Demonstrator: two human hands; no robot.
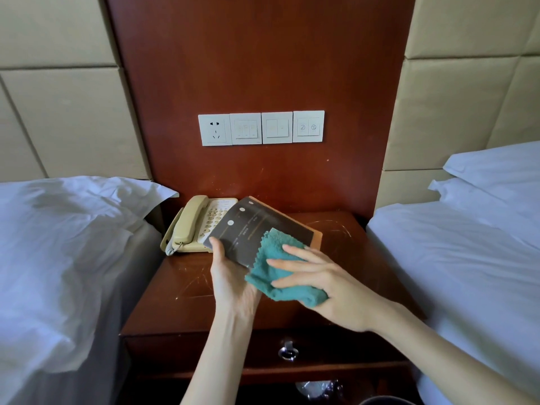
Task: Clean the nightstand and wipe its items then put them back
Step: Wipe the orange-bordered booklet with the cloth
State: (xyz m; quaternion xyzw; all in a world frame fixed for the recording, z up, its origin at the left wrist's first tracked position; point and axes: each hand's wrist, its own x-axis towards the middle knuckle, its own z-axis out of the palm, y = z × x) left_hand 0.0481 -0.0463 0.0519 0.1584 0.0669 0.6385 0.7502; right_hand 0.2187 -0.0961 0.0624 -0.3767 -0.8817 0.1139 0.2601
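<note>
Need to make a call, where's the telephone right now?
In the head view, the telephone sits at the back left corner of the nightstand, beside the left bed, behind the booklet in the left hand.

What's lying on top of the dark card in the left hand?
A teal cloth covers its lower right part, pressed flat by the straight fingers of the right hand. Whatever is printed on the dark card beneath the cloth is hidden.

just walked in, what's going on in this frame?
A person is mid-wipe. The left hand grips a dark card above the nightstand, and the right hand presses a teal cloth against its face with straight fingers. A beige phone sits at the nightstand's back left.
</note>
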